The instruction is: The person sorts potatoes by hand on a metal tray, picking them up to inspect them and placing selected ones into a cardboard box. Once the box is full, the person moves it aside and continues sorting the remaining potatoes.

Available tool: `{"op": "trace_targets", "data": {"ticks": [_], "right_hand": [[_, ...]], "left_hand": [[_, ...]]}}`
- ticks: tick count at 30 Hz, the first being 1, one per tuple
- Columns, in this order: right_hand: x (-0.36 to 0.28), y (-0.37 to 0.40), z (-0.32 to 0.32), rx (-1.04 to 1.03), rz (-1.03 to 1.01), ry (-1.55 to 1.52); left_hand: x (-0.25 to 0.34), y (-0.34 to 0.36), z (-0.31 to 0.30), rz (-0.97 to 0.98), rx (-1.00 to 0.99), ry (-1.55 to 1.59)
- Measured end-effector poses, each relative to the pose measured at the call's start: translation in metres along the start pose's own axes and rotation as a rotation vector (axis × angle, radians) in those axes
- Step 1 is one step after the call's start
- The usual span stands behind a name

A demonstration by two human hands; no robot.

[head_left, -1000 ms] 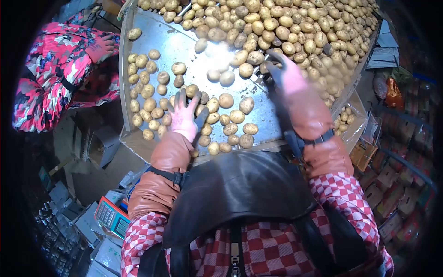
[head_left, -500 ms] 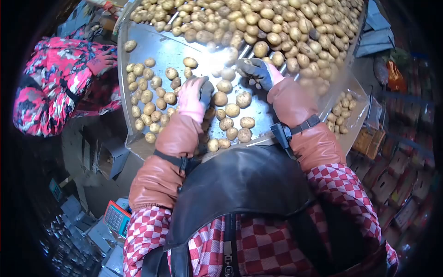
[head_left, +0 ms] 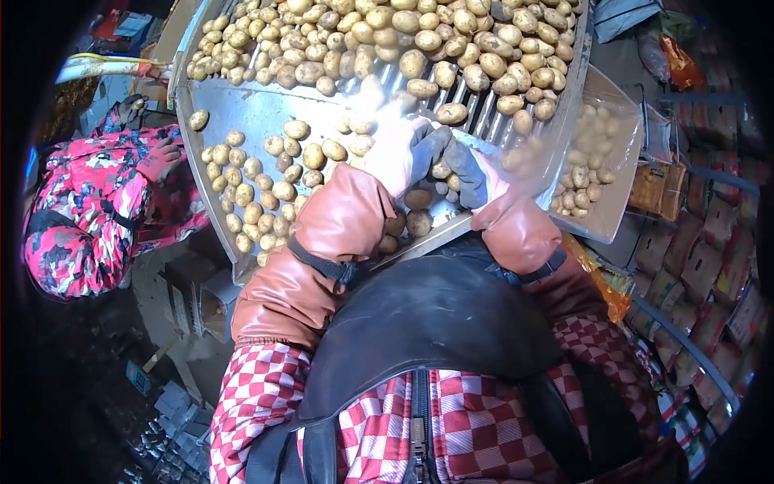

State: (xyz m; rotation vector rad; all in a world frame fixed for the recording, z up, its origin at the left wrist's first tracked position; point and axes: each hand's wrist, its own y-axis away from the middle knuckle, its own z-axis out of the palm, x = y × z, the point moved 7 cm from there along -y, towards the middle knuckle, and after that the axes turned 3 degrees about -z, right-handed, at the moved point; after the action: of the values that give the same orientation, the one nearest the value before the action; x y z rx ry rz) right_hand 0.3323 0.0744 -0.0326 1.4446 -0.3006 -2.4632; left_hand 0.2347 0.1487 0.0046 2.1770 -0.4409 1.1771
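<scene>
Several potatoes [head_left: 441,170] sit within the curled fingers of the right hand [head_left: 469,171] in the head view, at the near edge of the metal tray [head_left: 262,109]. Just beside it is the left hand [head_left: 421,152]; its grip I cannot tell. Beyond lies a potato heap [head_left: 492,60].

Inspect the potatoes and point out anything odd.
One dark grey lump near the picture's top stands out, being much darker than the pale potatoes around it; possibly a spoiled one, though I cannot tell.
</scene>
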Motion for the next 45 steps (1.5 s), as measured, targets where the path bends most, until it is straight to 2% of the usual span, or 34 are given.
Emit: {"op": "trace_targets", "data": {"ticks": [2, 5, 7, 8, 10, 11, 13, 14, 15, 16, 17, 18, 20, 22, 23, 24, 26, 27, 28, 29, 30, 31, 32, 34, 35, 36, 37, 38, 39, 40, 41, 42, 44, 45], "right_hand": [[-0.007, 0.006, -0.004, -0.041, -0.023, 0.084], [-0.007, 0.013, -0.019, 0.091, 0.023, 0.117], [-0.014, 0.017, -0.022, 0.097, 0.081, 0.390], [-0.019, 0.018, -0.024, 0.103, 0.078, 0.385], [-0.029, 0.021, -0.023, 0.078, 0.013, 0.269], [-0.014, 0.021, -0.042, 0.165, 0.050, 0.160], [-0.040, 0.022, -0.034, 0.062, -0.023, 0.101], [-0.039, 0.020, -0.040, -0.024, -0.040, 0.086], [-0.033, 0.022, -0.046, 0.071, -0.025, 0.020], [-0.017, 0.025, -0.056, -0.016, -0.010, -0.238], [-0.012, 0.027, -0.064, 0.017, 0.011, -0.339], [-0.010, 0.028, -0.069, 0.051, 0.026, -0.440], [-0.016, 0.035, -0.076, 0.030, 0.032, -0.544], [-0.025, 0.040, -0.083, -0.023, 0.015, -0.671], [-0.021, 0.040, -0.089, -0.043, 0.039, -0.747], [-0.018, 0.042, -0.098, -0.033, 0.032, -0.747], [-0.017, 0.043, -0.102, -0.182, 0.079, -1.020], [-0.019, 0.045, -0.107, -0.146, 0.067, -1.063], [-0.021, 0.048, -0.114, -0.131, 0.058, -1.071], [-0.018, 0.054, -0.124, -0.075, 0.074, -0.987], [-0.017, 0.063, -0.134, -0.019, 0.086, -0.897], [-0.028, 0.074, -0.134, -0.100, 0.146, -0.890], [-0.031, 0.093, -0.146, 0.045, 0.169, -0.834], [-0.020, 0.129, -0.190, 0.316, 0.123, -0.653], [-0.004, 0.144, -0.221, 0.284, 0.062, -0.717], [-0.019, 0.156, -0.235, 0.534, 0.030, -0.513], [-0.037, 0.173, -0.245, 0.782, 0.053, -0.281], [-0.033, 0.178, -0.262, 0.864, 0.077, -0.401], [-0.044, 0.185, -0.265, 0.924, 0.236, -0.240], [-0.045, 0.188, -0.268, 0.940, 0.233, -0.246], [-0.046, 0.194, -0.272, 0.964, 0.166, -0.275], [-0.047, 0.201, -0.277, 0.990, 0.098, -0.301], [-0.037, 0.213, -0.281, 1.018, 0.045, -0.410], [-0.034, 0.213, -0.274, 0.981, 0.004, -0.607]], "left_hand": [[-0.007, -0.009, 0.010, 0.063, -0.009, -0.115], [-0.010, -0.018, 0.018, 0.049, 0.008, 0.132], [-0.005, -0.020, 0.019, -0.029, -0.018, -0.066], [0.006, -0.019, 0.017, -0.053, -0.032, -0.135], [0.006, -0.009, 0.019, -0.381, -0.003, 0.229], [0.001, -0.016, 0.020, -0.447, -0.078, 0.231], [-0.004, -0.037, 0.003, -0.307, -0.037, 0.329], [-0.001, -0.040, -0.019, -0.134, 0.137, 0.083], [0.005, -0.039, -0.042, -0.010, 0.350, -0.196], [0.001, -0.042, -0.063, 0.012, 0.492, -0.602], [-0.026, -0.052, -0.075, -0.062, 0.599, -0.830], [-0.036, -0.059, -0.079, -0.161, 0.577, -0.859], [-0.099, -0.091, -0.083, -0.287, 0.311, -0.708], [-0.099, -0.100, -0.089, -0.222, 0.197, -0.664], [-0.098, -0.102, -0.091, -0.194, 0.214, -0.586], [-0.107, -0.107, -0.094, -0.180, 0.261, -0.667], [-0.071, -0.083, -0.092, -0.261, 0.446, -0.604], [-0.052, -0.072, -0.086, -0.195, 0.545, -0.515], [-0.052, -0.079, -0.076, 0.138, 0.672, -0.236], [-0.087, -0.090, -0.057, -0.046, 0.477, 0.019], [-0.068, -0.080, -0.026, -0.140, 0.278, 0.161], [-0.046, -0.067, 0.007, -0.257, 0.089, 0.279], [-0.013, -0.055, 0.039, -0.287, -0.091, 0.284], [-0.001, -0.051, 0.099, -0.284, -0.464, 0.471], [0.046, -0.051, 0.110, -0.159, -0.515, 0.129], [0.092, -0.051, 0.124, -0.031, -0.551, -0.211], [0.091, -0.059, 0.154, -0.049, -0.560, 0.271], [0.100, -0.070, 0.174, -0.027, -0.549, 0.361], [0.120, -0.069, 0.183, -0.057, -0.506, 0.429], [0.135, -0.068, 0.188, -0.089, -0.467, 0.495], [0.128, -0.075, 0.187, 0.040, -0.368, 0.272], [0.141, -0.063, 0.178, -0.079, -0.355, 0.269], [0.106, -0.052, 0.182, -0.090, -0.479, 0.336], [0.087, -0.045, 0.179, -0.084, -0.516, 0.347]]}}
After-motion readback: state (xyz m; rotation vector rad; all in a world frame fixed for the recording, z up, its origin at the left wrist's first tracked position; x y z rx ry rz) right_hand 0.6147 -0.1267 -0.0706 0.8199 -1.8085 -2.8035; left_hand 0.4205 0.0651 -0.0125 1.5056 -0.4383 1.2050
